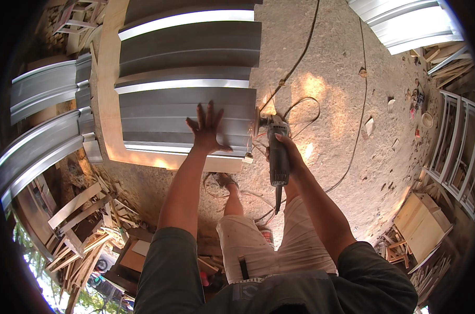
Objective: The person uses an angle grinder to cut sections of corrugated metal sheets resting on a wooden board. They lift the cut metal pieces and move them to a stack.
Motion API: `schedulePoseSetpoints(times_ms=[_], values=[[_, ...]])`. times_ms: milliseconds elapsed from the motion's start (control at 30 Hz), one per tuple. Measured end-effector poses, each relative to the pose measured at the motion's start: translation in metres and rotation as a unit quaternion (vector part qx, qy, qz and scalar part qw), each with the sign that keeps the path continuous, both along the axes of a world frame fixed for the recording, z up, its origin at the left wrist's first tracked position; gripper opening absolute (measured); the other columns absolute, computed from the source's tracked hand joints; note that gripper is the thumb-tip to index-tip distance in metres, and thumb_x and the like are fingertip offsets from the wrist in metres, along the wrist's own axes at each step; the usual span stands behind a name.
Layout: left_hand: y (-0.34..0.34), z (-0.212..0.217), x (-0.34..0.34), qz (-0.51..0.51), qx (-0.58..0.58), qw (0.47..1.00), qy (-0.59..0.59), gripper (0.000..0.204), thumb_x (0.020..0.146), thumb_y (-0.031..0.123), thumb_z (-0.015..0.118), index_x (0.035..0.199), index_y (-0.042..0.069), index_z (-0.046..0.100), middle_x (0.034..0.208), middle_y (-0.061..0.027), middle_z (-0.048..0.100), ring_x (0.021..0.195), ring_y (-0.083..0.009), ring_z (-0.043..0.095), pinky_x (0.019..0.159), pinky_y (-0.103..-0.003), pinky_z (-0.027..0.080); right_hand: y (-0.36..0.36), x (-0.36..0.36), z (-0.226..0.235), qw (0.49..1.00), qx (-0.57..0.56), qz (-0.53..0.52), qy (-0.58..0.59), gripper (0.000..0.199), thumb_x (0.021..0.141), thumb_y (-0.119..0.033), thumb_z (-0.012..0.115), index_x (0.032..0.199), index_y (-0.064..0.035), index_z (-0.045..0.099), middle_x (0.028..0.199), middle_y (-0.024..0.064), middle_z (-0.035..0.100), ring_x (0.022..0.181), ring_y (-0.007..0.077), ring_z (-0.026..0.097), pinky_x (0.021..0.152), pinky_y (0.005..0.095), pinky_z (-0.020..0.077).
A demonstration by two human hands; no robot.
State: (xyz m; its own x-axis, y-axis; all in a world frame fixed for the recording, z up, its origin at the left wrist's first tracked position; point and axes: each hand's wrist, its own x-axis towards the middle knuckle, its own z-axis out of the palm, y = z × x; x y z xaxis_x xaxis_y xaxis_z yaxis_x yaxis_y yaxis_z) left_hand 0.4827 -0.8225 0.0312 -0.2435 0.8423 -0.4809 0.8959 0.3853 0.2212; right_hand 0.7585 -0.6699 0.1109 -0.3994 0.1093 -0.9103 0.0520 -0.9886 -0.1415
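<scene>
Left hand (208, 131) lies spread flat on the grey corrugated metal sheet (188, 112); right hand (285, 152) clasps the dark angle grinder (277, 149) at the sheet's right edge, cut extent not discernible.

Angle grinder (277, 152) right of metal sheet (188, 112)

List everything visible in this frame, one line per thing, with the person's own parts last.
corrugated metal sheet: one being worked on, grey, on the ground ahead
more metal sheets: several, grey, far left and top right
wooden board: one, pale, along the sheet's left edge
angle grinder: one, dark, at the sheet's right edge
power cable: dark, across the concrete
wood offcuts: many, lower left and right
left hand: flat on the sheet
right hand: gripping the grinder
</scene>
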Motion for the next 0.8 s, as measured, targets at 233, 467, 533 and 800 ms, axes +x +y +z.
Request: schedulePoseSetpoints(times_ms=[233,467,533,800], values=[[0.003,-0.001,0.002,-0.006,-0.012,1.000,0.006,0.153,0.041,0.084,0.081,0.166,0.025,0.016,0.173,-0.0164,-0.013,0.153,-0.0522,-0.019,0.100,-0.091,0.000,0.019,-0.006,-0.015,1.000,-0.004,0.002,-0.007,0.054,0.084,-0.049,0.076,0.109,-0.0032,0.061,0.084,0.0127,0.069,0.064,0.0221,0.068,0.059,0.0339,0.0591],[0.003,0.003,0.002,-0.007,-0.031,0.999,0.007,0.152,0.042,0.083,0.081,0.166,0.024,0.017,0.172,-0.0162,-0.014,0.153,-0.0523,-0.019,0.101,-0.091,0.001,0.039,-0.015,-0.021,0.999,0.024,0.016,-0.018,0.054,0.084,-0.047,0.076,0.110,-0.0023,0.060,0.084,0.0131,0.069,0.064,0.0220,0.068,0.058,0.0334,0.0590],[0.003,0.003,0.002,-0.006,-0.023,1.000,0.004,0.152,0.042,0.084,0.081,0.166,0.024,0.017,0.172,-0.0163,-0.015,0.153,-0.0523,-0.020,0.100,-0.091,0.001,0.045,-0.017,-0.023,1.000,0.027,0.014,0.001,0.053,0.084,-0.046,0.076,0.110,-0.0025,0.060,0.084,0.0134,0.068,0.065,0.0221,0.068,0.058,0.0336,0.0586],[0.002,-0.001,0.001,-0.001,-0.003,1.000,0.000,0.153,0.041,0.086,0.079,0.166,0.023,0.018,0.172,-0.0161,-0.014,0.153,-0.0519,-0.021,0.100,-0.091,-0.002,0.068,-0.026,-0.026,0.999,0.036,0.010,0.012,0.050,0.089,-0.046,0.071,0.111,-0.0030,0.058,0.081,0.0140,0.067,0.062,0.0227,0.067,0.058,0.0337,0.0590]])
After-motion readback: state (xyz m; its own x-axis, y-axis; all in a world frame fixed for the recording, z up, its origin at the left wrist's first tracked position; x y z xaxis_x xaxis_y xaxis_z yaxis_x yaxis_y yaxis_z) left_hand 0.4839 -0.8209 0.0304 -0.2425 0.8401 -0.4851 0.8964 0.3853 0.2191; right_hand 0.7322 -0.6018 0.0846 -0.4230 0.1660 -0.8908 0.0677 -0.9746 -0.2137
